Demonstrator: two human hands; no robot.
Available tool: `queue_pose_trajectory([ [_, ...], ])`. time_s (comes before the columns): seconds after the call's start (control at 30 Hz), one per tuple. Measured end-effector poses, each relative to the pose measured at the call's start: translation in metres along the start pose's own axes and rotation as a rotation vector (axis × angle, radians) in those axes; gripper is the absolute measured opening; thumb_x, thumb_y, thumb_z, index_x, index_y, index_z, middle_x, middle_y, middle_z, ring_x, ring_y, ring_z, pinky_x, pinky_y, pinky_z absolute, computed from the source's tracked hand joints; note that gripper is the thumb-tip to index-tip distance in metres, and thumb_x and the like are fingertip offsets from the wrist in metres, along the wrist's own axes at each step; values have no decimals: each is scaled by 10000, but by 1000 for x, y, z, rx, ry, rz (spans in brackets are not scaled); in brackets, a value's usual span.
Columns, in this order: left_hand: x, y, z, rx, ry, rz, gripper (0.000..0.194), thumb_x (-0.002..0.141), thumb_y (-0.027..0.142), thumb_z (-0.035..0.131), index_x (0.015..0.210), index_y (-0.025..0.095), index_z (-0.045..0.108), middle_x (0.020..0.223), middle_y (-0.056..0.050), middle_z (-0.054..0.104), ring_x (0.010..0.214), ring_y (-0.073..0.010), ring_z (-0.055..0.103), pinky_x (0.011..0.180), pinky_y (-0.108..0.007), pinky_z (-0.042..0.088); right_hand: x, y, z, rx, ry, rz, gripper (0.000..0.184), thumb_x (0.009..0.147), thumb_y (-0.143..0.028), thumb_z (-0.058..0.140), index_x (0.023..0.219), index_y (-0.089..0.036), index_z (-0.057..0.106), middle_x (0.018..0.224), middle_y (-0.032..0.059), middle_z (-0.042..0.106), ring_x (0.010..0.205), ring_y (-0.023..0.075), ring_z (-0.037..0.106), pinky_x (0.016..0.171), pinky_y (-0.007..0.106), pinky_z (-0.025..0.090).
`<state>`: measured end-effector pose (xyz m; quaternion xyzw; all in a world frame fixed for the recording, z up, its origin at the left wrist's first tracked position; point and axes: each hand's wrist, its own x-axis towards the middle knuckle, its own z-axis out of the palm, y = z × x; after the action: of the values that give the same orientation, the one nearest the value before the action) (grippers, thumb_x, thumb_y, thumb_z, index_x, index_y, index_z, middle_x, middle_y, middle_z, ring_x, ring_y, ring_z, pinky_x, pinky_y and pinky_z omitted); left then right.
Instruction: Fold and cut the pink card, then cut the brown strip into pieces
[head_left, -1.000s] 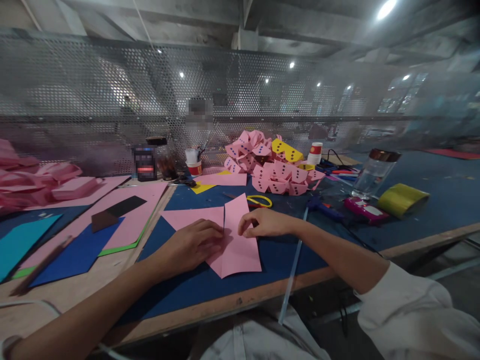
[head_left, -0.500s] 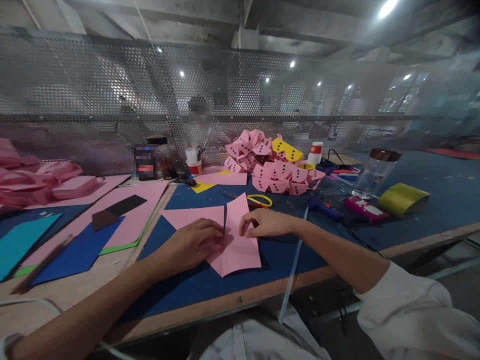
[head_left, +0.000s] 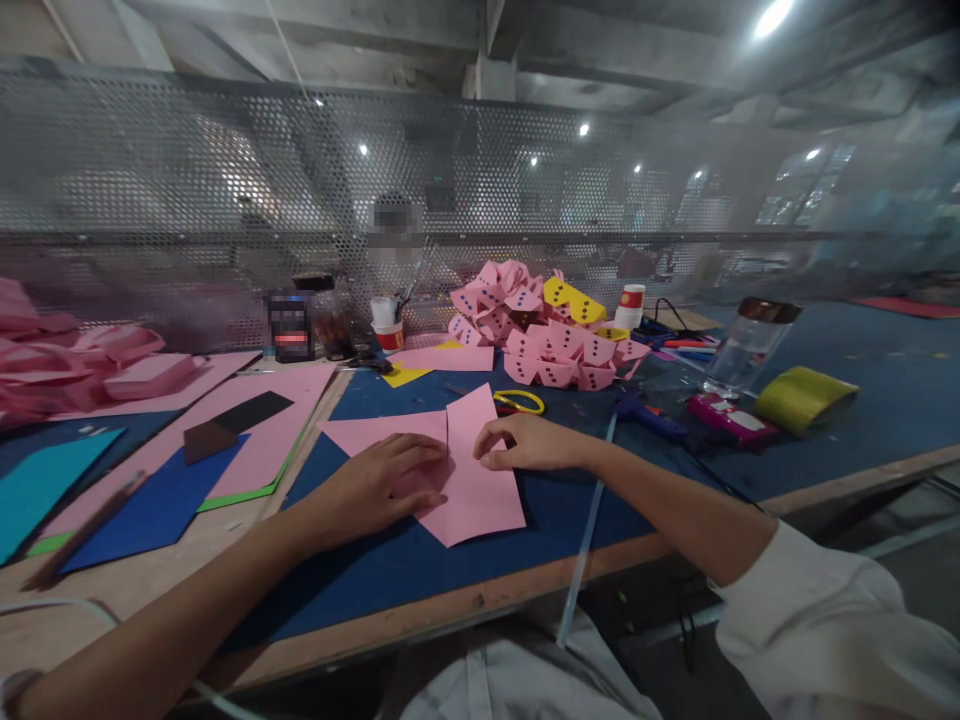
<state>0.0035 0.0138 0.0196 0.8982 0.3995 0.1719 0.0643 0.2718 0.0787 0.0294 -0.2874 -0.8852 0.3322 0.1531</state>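
Head: pink paper (head_left: 484,505), seemingly creased

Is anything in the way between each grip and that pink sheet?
Nothing visible: the left grip and right grip are both right at the pink sheet. The yellow-handled scissors lie beyond it, not between.

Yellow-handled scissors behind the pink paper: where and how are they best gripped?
Probably by the yellow handle loop, with the right hand coming from the right: the loop shows just beyond that hand, outside the edge of the pink paper, while the blade end points left and the paper hides the part between.
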Motion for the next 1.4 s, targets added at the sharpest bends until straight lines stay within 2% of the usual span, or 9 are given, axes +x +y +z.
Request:
queue_pose_trajectory([
  [0.27,0,-2,1,-12,31,33,515,845,481,622,1296,244,542,1275,-94,605,1190,-243,534,1015,-375,434,0,0,0,5,-48,-11,248,776,-234,644,1013,-186,695,1001,24,714,851,152,629,711,224,428],
  [0.57,0,-2,1,-16,10,11,527,834,490,632,1295,249,544,1282,-85,600,1198,-244,527,1022,-375,429,1,-2,-2,-13,-98,-26,213,772,-219,638,970,-181,707,965,20,712,807,141,606,689,220,411],
  [0.8,0,-2,1,-6,2,7,514,843,502,615,1285,250,549,1290,-82,593,1210,-244,516,1032,-377,418,0,-3,-2,-9,-83,-15,227,781,-226,633,992,-176,698,986,26,709,846,151,617,709,224,422],
  [1.07,0,-5,3,32,1,-27,543,860,528,582,1313,240,501,1327,-85,561,1246,-247,477,1058,-391,384,-3,-4,-3,11,-47,-28,279,818,-316,632,1063,-190,678,1076,27,697,942,163,621,802,240,430],
  [1.4,1,-3,5,19,4,-31,585,831,566,595,1322,264,498,1342,-77,550,1244,-267,479,1049,-400,387,-2,-5,-2,14,-73,-15,266,776,-235,656,1037,-188,684,1059,25,703,939,165,626,793,238,437],
])
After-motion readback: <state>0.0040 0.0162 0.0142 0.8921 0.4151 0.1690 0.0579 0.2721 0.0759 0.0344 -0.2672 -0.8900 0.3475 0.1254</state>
